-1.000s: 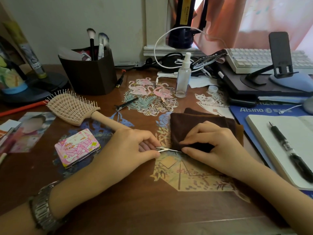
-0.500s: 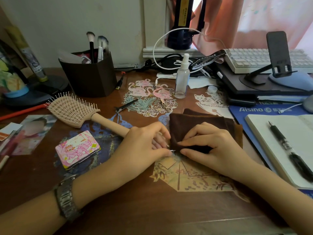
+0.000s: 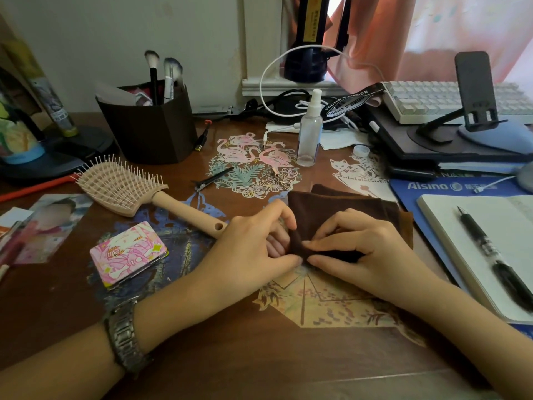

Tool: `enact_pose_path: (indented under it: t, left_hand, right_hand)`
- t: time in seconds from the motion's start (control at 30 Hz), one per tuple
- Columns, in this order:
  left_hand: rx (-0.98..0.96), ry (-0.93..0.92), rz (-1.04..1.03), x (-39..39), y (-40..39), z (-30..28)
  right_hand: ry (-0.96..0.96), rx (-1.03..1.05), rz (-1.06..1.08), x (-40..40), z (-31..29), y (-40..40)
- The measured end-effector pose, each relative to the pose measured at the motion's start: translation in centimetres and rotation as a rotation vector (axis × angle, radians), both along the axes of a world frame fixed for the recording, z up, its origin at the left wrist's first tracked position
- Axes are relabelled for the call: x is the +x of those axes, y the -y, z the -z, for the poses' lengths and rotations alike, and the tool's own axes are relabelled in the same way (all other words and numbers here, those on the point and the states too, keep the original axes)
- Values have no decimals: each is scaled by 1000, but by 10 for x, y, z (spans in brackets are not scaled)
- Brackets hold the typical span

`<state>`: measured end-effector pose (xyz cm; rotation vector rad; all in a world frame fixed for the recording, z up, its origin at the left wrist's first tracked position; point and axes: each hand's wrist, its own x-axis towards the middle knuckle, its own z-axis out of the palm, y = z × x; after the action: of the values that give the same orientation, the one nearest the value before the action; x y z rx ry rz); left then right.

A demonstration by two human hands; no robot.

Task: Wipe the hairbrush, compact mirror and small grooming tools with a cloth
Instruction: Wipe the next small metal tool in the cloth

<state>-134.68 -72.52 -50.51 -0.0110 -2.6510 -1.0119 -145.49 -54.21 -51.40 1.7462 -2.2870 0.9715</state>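
White lettering reading "Aisino" runs along the blue rectangular mouse mat (image 3: 450,188), up and to the right of the fingers. Farther back, a black fabric strap (image 3: 350,101) carries white capitals, apparently "YOUNG'S CHOICE". The label on the dark bottle is illegible.

Single head-worn wide-angle view, looking forward and down over desk (image 3: 259,365) from near edge. Close: both forearms enter from bottom corners. Far edge, wall (image 3: 115,39) and curtain (image 3: 432,33) fill top. Edges bowed.

Dark wooden desk (image 3: 236,356): hairbrush (image 3: 121,186), compact mirror (image 3: 128,254), brown cloth (image 3: 346,203), spray bottle (image 3: 309,131), notebook (image 3: 473,243)
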Motion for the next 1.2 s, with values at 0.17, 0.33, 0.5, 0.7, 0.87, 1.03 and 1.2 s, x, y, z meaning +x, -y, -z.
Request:
enact_pose_path:
  t: [0.17,0.33,0.5,0.7,0.87,1.03,1.2]
  left_hand:
    - [-5,-11,17,5,7,1]
    - [-16,33,12,15,16,-3]
    - [-126,36,-6,28,26,-7]
    - [-150,35,-7,34,29,-8]
    - [-98,92,-22,38,29,-12]
    - [-90,148,-23,38,34,-13]
    - [-119,133,-39,38,35,-12]
  right_hand:
    - [-2,8,3,0,1,0]
    - [-13,16,6,0,2,0]
    - [-45,39,20,0,3,0]
    - [-17,29,17,0,2,0]
    - [17,13,21,-1,1,0]
    - [70,-27,36,-2,2,1]
    - [106,-33,43,-2,0,1]
